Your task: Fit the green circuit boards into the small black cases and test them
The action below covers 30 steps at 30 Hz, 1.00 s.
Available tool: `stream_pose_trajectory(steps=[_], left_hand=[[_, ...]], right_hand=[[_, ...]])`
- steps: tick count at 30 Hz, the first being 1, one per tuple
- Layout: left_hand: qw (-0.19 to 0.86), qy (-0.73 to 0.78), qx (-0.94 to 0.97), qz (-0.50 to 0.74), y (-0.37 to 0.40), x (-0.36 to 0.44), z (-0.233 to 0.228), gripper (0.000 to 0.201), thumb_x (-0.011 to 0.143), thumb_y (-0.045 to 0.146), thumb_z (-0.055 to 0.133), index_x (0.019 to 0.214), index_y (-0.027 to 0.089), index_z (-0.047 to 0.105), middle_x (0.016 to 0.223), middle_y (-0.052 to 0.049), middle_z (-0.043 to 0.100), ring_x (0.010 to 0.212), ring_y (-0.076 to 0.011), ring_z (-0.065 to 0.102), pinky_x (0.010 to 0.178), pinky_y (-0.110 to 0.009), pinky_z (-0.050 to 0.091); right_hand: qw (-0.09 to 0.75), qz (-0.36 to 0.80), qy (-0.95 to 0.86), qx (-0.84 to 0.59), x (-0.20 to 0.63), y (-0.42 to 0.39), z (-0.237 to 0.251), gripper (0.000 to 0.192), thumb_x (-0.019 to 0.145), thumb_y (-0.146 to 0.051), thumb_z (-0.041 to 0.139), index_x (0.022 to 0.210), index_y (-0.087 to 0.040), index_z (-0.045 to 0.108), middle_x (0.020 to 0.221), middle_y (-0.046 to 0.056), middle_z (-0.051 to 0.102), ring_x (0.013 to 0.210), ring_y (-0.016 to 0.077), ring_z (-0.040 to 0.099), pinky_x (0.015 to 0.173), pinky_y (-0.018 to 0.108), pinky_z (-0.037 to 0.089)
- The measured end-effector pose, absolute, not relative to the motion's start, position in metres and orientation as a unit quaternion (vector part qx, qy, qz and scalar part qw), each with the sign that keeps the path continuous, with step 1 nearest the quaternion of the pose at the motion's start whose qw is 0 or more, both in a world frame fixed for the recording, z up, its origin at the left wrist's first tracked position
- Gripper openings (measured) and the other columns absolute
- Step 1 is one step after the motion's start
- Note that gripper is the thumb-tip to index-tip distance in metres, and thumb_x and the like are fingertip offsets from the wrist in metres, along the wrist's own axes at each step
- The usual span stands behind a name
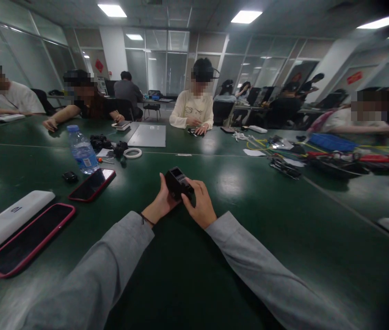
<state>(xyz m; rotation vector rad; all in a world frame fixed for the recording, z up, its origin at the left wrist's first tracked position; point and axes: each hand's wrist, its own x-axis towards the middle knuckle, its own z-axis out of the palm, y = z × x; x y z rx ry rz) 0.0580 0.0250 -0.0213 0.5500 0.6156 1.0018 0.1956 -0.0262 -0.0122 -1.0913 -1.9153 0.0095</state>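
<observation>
A small black box-shaped device (177, 181) is held above the dark green table (236, 229), a little in front of me. My left hand (162, 201) grips it from the left and below. My right hand (199, 204) holds its right side, fingers curled over the front edge. Both arms wear grey sleeves. The underside of the device is hidden by my fingers.
At left lie a red-cased phone (92, 184), a larger pink-cased phone (29, 238), a white power bank (10, 217), a water bottle (82, 150) and a small black part (69, 176). A closed laptop (147, 135) and cables (284, 158) lie farther off. Several people sit around the table.
</observation>
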Motion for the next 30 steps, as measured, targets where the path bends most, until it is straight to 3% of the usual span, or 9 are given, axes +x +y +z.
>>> stream_pose_trajectory(steps=[6,15,30], left_hand=[[0.796,0.28,0.262,0.468,0.028,0.057,-0.023,0.079,0.07,0.081,0.024,0.11,0.022,0.059,0.108,-0.009,0.064,0.102,-0.0241,0.058,0.084,-0.037,0.048],[0.804,0.272,0.255,0.464,0.026,0.056,-0.018,0.075,0.071,0.08,0.028,0.104,0.021,0.06,0.1,-0.009,0.066,0.096,-0.0246,0.061,0.082,-0.039,0.049],[0.823,0.269,0.231,0.444,0.026,0.054,-0.019,0.073,0.07,0.079,0.034,0.109,0.023,0.059,0.097,-0.008,0.067,0.089,-0.0235,0.063,0.077,-0.038,0.051]], right_hand=[[0.497,0.037,-0.733,-0.463,0.2,-0.027,-0.007,0.046,0.091,-0.031,0.039,0.136,-0.024,0.034,0.122,0.009,0.044,0.115,0.021,0.043,0.099,0.041,0.04],[0.495,0.134,-0.713,-0.479,0.207,-0.011,-0.016,0.041,0.095,-0.033,0.028,0.133,-0.027,0.041,0.125,0.004,0.049,0.117,0.0166,0.044,0.104,0.039,0.035],[0.505,0.105,-0.694,-0.503,0.209,-0.008,-0.022,0.054,0.088,-0.046,0.045,0.134,-0.019,0.035,0.124,0.011,0.044,0.12,0.0208,0.041,0.105,0.043,0.034]])
